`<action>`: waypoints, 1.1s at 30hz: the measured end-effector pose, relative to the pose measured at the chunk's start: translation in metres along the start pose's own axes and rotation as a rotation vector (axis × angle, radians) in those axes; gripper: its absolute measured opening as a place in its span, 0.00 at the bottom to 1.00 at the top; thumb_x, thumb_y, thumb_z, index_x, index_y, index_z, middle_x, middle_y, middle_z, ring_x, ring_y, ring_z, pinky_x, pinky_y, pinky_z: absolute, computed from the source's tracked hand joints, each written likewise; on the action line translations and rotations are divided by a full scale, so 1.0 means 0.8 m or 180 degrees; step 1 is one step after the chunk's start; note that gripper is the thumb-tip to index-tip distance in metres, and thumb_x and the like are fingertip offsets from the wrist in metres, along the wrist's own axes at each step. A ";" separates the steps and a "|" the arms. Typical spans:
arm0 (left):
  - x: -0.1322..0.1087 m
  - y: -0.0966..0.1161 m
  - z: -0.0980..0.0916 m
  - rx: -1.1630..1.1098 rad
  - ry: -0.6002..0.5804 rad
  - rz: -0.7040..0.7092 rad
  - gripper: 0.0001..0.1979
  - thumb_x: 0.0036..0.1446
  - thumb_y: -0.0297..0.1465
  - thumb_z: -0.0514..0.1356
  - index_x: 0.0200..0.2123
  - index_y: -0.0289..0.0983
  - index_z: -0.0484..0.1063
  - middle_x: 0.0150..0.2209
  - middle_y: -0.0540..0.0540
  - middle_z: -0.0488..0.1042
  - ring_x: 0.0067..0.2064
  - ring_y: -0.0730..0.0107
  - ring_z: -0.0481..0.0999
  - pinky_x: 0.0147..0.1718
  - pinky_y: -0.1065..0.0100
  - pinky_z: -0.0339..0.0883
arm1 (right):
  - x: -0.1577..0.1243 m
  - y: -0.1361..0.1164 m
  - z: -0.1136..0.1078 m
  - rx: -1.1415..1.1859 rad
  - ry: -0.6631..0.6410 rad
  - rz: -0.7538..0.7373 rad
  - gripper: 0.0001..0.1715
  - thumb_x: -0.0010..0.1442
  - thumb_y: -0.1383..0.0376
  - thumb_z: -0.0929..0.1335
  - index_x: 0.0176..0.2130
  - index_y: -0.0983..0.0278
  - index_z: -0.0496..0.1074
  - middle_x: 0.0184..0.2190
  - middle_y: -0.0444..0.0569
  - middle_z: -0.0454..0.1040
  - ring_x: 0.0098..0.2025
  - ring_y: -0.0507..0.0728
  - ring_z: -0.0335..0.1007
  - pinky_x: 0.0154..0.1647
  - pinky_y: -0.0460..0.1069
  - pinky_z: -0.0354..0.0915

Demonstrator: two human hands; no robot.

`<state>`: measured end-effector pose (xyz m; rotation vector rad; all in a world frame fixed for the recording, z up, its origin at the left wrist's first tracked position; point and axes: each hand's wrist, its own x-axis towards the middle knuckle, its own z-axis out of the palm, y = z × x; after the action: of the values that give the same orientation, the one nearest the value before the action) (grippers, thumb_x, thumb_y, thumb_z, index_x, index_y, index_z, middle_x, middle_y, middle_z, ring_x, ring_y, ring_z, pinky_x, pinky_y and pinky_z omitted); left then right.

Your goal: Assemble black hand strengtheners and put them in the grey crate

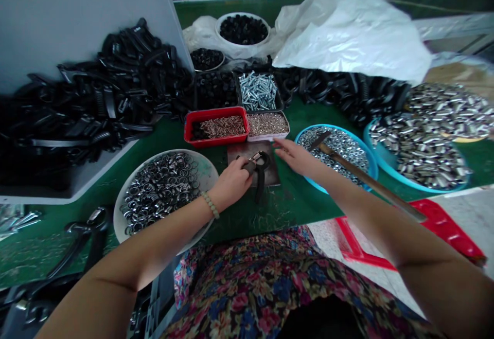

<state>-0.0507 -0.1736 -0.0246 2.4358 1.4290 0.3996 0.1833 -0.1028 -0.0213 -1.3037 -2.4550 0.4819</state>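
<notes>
Head view: a person's left hand (231,184) is gripping, fingers curled and pressing down, a small black strap-like part with a silver metal clasp (255,163), which is lying on a square dark steel plate (270,174) near the middle of the green-topped counter (278,215). The right hand (297,160) is being held open, fingers spread and palm down, just beside the plate's right edge. A wooden-handled hammer (370,179) is lying across the rim of a shallow blue plastic basin of steel nuts (349,141), its handle overhanging the counter's near right edge. A round white bowl of black-and-silver rings (208,174) is sitting beside the plate towards the near left, and a red tray of small pins (189,128) is standing just behind it. Risks: a knock from the right forearm could tip the hammer and spill the nuts; a slackening left grip could let the part slide off the plate.
</notes>
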 end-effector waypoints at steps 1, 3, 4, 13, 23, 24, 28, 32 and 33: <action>-0.002 0.001 0.002 -0.0051 -0.0010 -0.0027 0.14 0.62 0.30 0.53 0.49 0.34 0.70 0.50 0.39 0.67 0.50 0.61 0.70 0.52 0.61 0.66 | -0.011 0.005 -0.011 -0.0220 0.0062 0.0083 0.19 0.65 0.64 0.60 0.52 0.65 0.69 0.46 0.56 0.74 0.50 0.61 0.69 0.52 0.57 0.64; -0.004 0.002 0.006 -0.0094 -0.0017 -0.0046 0.15 0.62 0.30 0.53 0.50 0.34 0.69 0.50 0.40 0.67 0.50 0.61 0.70 0.52 0.61 0.67 | -0.041 0.014 -0.035 -0.0855 0.0156 0.0222 0.19 0.65 0.62 0.60 0.51 0.65 0.70 0.46 0.58 0.73 0.51 0.64 0.67 0.51 0.60 0.62; -0.005 0.001 0.008 -0.0094 -0.0013 -0.0032 0.15 0.62 0.31 0.53 0.51 0.34 0.69 0.50 0.40 0.67 0.50 0.62 0.70 0.52 0.61 0.67 | -0.059 0.019 -0.046 -0.1207 0.0194 0.0348 0.19 0.65 0.61 0.60 0.50 0.66 0.70 0.46 0.59 0.73 0.51 0.66 0.66 0.50 0.60 0.62; -0.004 0.000 0.007 0.0266 -0.0143 0.0066 0.14 0.64 0.32 0.51 0.46 0.32 0.71 0.49 0.38 0.67 0.46 0.61 0.72 0.48 0.61 0.68 | -0.150 0.068 -0.064 -0.2049 -0.0128 0.1537 0.22 0.65 0.61 0.58 0.52 0.70 0.67 0.41 0.64 0.73 0.40 0.66 0.71 0.35 0.56 0.65; -0.003 0.003 0.007 0.0228 -0.0185 -0.0043 0.14 0.64 0.32 0.50 0.44 0.33 0.72 0.48 0.39 0.67 0.43 0.62 0.74 0.46 0.62 0.70 | -0.082 -0.075 -0.033 -0.0099 0.0146 0.0991 0.27 0.68 0.58 0.55 0.63 0.59 0.56 0.44 0.55 0.78 0.38 0.62 0.78 0.33 0.53 0.69; -0.003 0.003 0.008 0.0210 -0.0178 -0.0029 0.14 0.64 0.32 0.50 0.45 0.33 0.72 0.48 0.39 0.67 0.43 0.62 0.74 0.46 0.62 0.70 | -0.077 -0.078 -0.032 -0.0122 0.0204 0.1036 0.27 0.68 0.59 0.55 0.64 0.60 0.55 0.44 0.56 0.78 0.37 0.63 0.78 0.33 0.53 0.70; -0.003 0.002 0.009 0.0190 -0.0189 0.0007 0.14 0.64 0.31 0.49 0.44 0.33 0.72 0.48 0.38 0.67 0.43 0.61 0.73 0.46 0.61 0.70 | -0.068 -0.076 -0.032 -0.0222 -0.0172 0.1071 0.26 0.67 0.59 0.56 0.61 0.63 0.61 0.36 0.55 0.80 0.32 0.63 0.77 0.29 0.53 0.69; -0.003 0.002 0.008 0.0206 -0.0246 0.0018 0.14 0.64 0.31 0.49 0.39 0.33 0.74 0.49 0.38 0.67 0.43 0.61 0.73 0.45 0.60 0.70 | -0.070 -0.078 -0.036 -0.0223 0.0227 0.1086 0.27 0.68 0.59 0.55 0.63 0.62 0.57 0.40 0.55 0.79 0.35 0.61 0.78 0.33 0.53 0.70; -0.003 0.001 0.007 0.0195 -0.0249 0.0001 0.13 0.64 0.30 0.49 0.38 0.33 0.74 0.48 0.38 0.67 0.43 0.61 0.73 0.46 0.60 0.70 | -0.071 -0.079 -0.037 -0.0231 0.0122 0.1076 0.26 0.67 0.60 0.55 0.62 0.62 0.59 0.39 0.54 0.79 0.33 0.61 0.77 0.32 0.53 0.70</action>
<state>-0.0486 -0.1766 -0.0296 2.4705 1.4284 0.2613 0.1801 -0.1791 0.0254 -1.7526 -2.2460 0.4457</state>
